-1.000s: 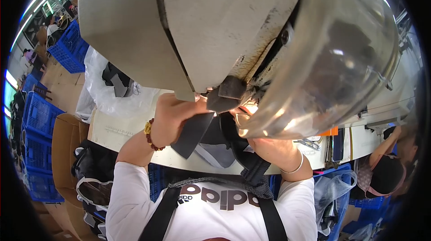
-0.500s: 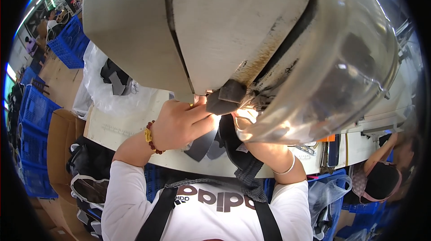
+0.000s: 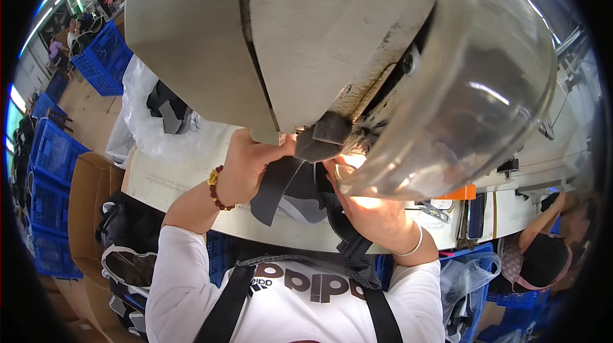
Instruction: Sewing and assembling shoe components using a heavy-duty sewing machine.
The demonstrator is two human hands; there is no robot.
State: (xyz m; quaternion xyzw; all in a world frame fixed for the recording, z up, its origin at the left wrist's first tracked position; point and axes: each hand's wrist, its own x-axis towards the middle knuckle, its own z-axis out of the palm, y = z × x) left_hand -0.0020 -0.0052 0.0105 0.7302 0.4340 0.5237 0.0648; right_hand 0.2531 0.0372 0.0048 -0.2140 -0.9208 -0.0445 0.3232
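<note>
A large cream sewing machine head (image 3: 332, 36) fills the upper middle, with a clear curved shield (image 3: 472, 106) on its right. Beneath it, dark grey and black fabric pieces (image 3: 300, 193) hang over the table's near edge. My left hand (image 3: 246, 161) is closed at their upper left edge, its fingertips partly hidden by the machine head and a dark foam block (image 3: 322, 137). On the other side, my right hand (image 3: 373, 215) pinches the black part of the fabric under the bright lamp light. The shield and block cover some of its fingers, and the stitching point is hidden.
A plastic bag (image 3: 143, 113) with dark pieces lies at the table's left. Blue crates (image 3: 57, 158) and a cardboard box (image 3: 92, 209) stand further left. At right are a phone (image 3: 475, 218), small tools (image 3: 437, 211), a bagged crate (image 3: 469, 273) and another person (image 3: 543, 253).
My left hand has shifted slightly up and left, its fingers less exposed. The fabric has swung left and shows more surface. My right hand has turned, showing more of its back.
</note>
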